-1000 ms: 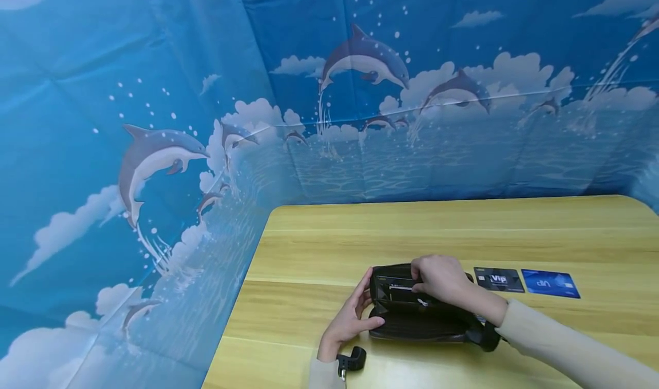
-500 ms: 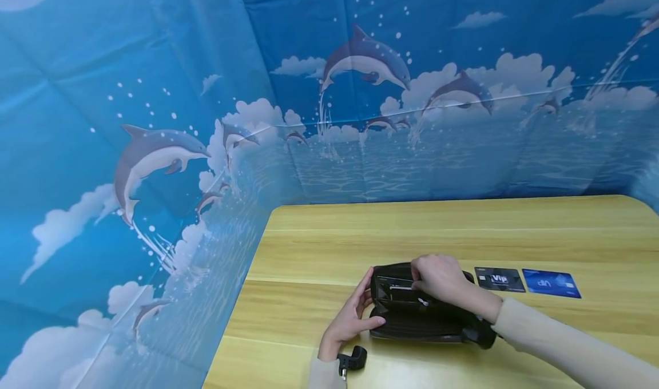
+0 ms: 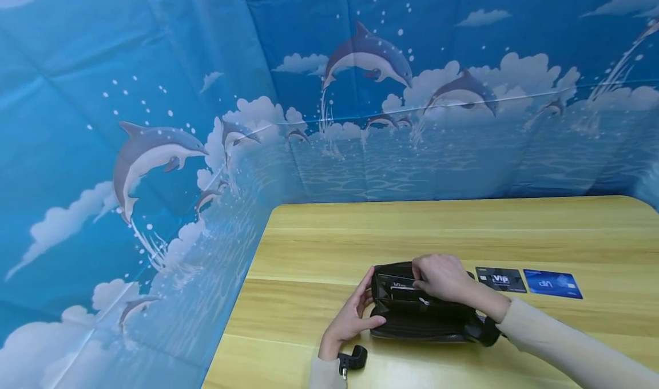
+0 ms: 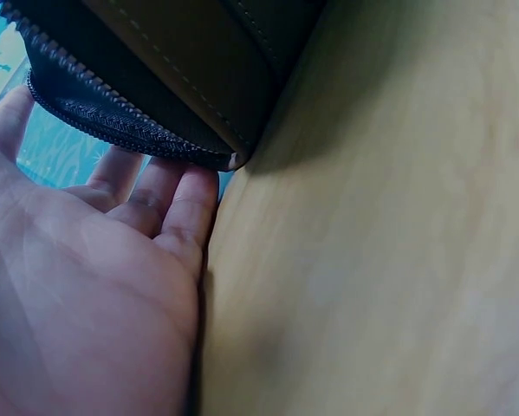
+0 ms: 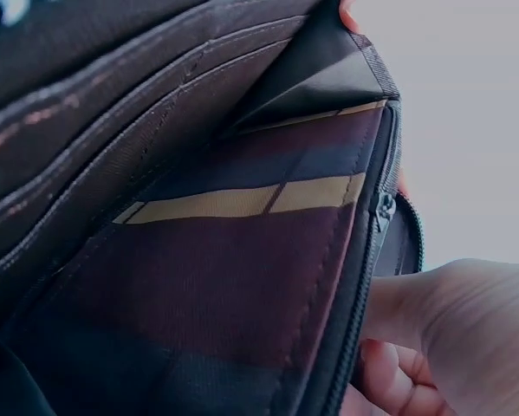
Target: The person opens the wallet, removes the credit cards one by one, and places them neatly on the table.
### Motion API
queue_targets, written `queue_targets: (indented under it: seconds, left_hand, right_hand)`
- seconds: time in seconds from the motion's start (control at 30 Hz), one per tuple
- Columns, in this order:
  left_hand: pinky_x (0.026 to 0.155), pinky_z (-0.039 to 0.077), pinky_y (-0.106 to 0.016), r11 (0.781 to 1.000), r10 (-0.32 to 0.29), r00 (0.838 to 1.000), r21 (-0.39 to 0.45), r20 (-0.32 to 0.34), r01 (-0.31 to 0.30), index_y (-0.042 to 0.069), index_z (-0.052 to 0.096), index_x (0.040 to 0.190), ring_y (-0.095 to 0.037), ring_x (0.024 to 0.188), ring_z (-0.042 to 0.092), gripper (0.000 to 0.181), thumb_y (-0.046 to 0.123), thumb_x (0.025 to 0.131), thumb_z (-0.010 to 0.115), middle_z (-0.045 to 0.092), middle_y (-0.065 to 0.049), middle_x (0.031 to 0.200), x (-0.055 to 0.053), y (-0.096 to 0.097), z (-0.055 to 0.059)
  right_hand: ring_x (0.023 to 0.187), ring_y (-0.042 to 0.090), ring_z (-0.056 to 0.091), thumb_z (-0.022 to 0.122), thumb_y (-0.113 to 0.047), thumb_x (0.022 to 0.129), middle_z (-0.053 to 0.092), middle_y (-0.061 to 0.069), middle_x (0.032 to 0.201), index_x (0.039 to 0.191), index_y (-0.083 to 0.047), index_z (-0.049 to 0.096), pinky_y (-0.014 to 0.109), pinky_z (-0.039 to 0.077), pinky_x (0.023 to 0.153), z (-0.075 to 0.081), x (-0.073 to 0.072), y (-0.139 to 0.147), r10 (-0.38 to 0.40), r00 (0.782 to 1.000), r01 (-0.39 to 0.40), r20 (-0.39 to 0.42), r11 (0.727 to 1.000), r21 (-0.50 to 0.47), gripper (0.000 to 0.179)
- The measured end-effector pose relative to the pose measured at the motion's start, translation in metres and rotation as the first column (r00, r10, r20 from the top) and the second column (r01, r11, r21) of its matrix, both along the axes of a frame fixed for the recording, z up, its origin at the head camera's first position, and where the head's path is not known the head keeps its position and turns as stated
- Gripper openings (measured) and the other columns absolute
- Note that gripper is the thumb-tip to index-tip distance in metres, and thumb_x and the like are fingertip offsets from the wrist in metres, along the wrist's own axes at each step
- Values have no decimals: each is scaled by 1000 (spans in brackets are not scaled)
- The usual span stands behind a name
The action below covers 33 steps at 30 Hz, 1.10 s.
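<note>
A black zip-around wallet (image 3: 419,327) lies unzipped and spread on the table. My left hand (image 3: 350,317) holds its left end, thumb on the near flap and fingers at the far side; in the left wrist view, bent fingers (image 4: 190,208) touch the zip edge. My right hand (image 3: 440,277) reaches over the far half, finger and thumb pinching the right part of a dark card (image 3: 386,279) with "Vip" lettering in a slot there. In the right wrist view, striped lining (image 5: 198,269) shows between the compartments, and the right hand (image 5: 450,329) is partly behind the zip edge.
A black Vip card (image 3: 500,280) and a blue card (image 3: 553,284) lie side by side right of the wallet. The wooden table (image 3: 288,320) ends at a blue dolphin-print curtain (image 3: 329,171). A black band device (image 3: 353,357) sits on the left wrist.
The white lettering on the card in the wallet now shows left of the right fingers, where it was hidden before. Both hands stay nearly in place; the wallet barely shifts.
</note>
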<state>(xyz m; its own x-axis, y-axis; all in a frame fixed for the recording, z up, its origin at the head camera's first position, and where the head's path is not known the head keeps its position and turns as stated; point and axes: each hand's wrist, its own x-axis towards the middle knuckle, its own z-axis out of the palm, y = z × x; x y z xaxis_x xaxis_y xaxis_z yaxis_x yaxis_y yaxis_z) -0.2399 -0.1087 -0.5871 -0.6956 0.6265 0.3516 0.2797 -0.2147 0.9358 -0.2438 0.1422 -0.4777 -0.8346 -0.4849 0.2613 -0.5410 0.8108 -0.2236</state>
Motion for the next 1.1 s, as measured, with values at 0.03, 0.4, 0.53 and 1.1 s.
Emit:
queue_targets:
  seconds: [0.03, 0.4, 0.53, 1.1]
  left_hand:
    - [108, 28, -40, 1000, 0, 1000, 1, -1, 0, 20, 7, 154, -32, 128, 37, 91, 13, 87, 69, 28, -11, 149, 0, 0, 0]
    - [107, 29, -39, 1000, 3, 1000, -7, -13, -3, 17, 7, 154, -29, 128, 38, 93, 10, 87, 70, 28, -12, 149, -1, -1, -4]
    - [108, 28, -42, 1000, -2, 1000, -8, -5, 2, 11, 6, 153, -31, 127, 38, 92, 9, 87, 69, 28, -16, 148, 2, -1, 7]
    - [108, 28, -41, 1000, 16, 1000, -27, 23, -16, 20, 6, 154, -30, 129, 37, 94, 10, 86, 70, 28, -13, 149, 1, -1, 1]
  right_hand:
    - [45, 4, 35, 82, -21, 73, 40, -15, 54, 64, -22, 49, 23, 26, 39, 0, 0, 0, 8, 1000, -8, -3, 1000, 1, 35]
    - [48, 4, 31, 79, -15, 77, 36, -14, 62, 72, -23, 46, 21, 20, 42, -2, 3, 2, 95, 994, -95, -46, 995, 8, 35]
    - [49, 3, 32, 79, -16, 78, 37, -15, 63, 72, -23, 47, 21, 22, 43, -3, 3, 3, 105, 994, -105, -26, 994, -16, 34]
    - [47, 2, 34, 75, -17, 81, 38, -16, 57, 72, -22, 47, 22, 28, 43, 0, 1, 8, 61, 996, -53, 65, 992, -113, 30]
